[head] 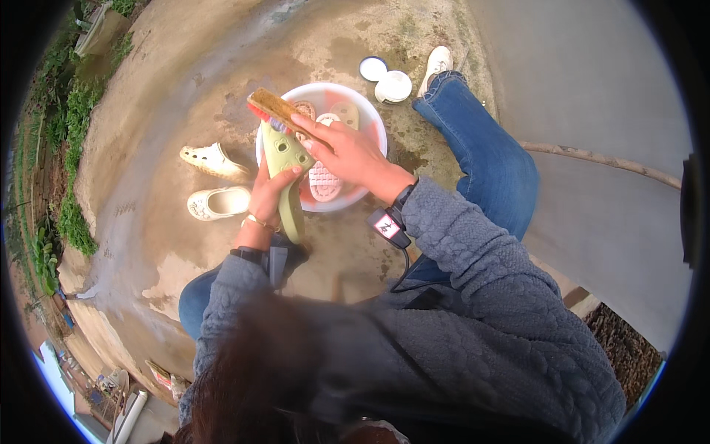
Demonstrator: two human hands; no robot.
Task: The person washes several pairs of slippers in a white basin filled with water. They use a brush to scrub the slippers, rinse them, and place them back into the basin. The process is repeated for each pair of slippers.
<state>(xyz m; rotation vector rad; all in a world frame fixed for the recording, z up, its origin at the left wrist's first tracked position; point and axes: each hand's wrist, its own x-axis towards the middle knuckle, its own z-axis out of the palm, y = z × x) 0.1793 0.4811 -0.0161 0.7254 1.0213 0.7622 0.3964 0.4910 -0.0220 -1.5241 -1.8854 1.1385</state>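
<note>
My left hand [272, 191] grips a green foam clog [285, 150] with holes in its upper, held tilted above the near left part of a white basin [323, 89]. In my right hand [352, 152] is a wooden scrubbing brush [272, 104] with red and bluish bristles. The bristles meet the upper end of the clog. Inside the basin lie a pink sole [325, 183] and a beige clog [346, 114], among other footwear partly hidden by my right hand and the brush.
Two cream clogs, one soiled [213, 161] and one with charms [219, 203], stand on the wet concrete [166, 233] left of the basin. Beyond it sits an open white tub [393, 86] beside its lid [373, 69]. A grey wall [582, 83] and a wooden stick [604, 161] are at right.
</note>
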